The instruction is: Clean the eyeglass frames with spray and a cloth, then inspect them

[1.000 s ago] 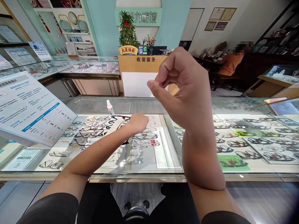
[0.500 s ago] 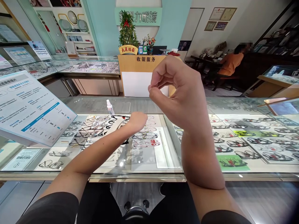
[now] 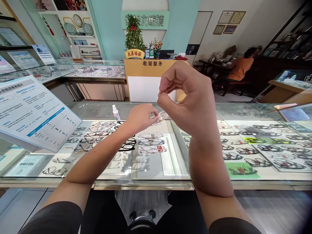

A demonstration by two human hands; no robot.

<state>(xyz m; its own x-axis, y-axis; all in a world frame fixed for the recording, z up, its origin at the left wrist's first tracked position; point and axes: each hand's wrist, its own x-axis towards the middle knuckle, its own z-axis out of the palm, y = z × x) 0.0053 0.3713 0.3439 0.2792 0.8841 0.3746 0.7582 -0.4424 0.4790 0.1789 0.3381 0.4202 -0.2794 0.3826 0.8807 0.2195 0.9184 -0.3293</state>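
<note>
My left hand is above the glass counter, its thumb and fingers pinched at a small clear, shiny object whose kind I cannot make out. The object's right end is hidden behind my right wrist. Raised closer to the camera, my right hand has its fingers curled and the tips pressed to the thumb. Whatever is in that pinch is too small or hidden to name. Beneath my left hand, several pairs of eyeglasses lie in rows in the display case. A white spray bottle stands beyond my left forearm.
A large printed card stands tilted at the left. More eyeglasses fill the case at the right. Behind are a cashier desk with a plant and a person in an orange top, seated at the far right.
My left hand has risen and turned, and a clear object now shows at its fingertips. Black eyeglasses once covered by it are uncovered. My right hand is nearly still; the view has tilted slightly.
</note>
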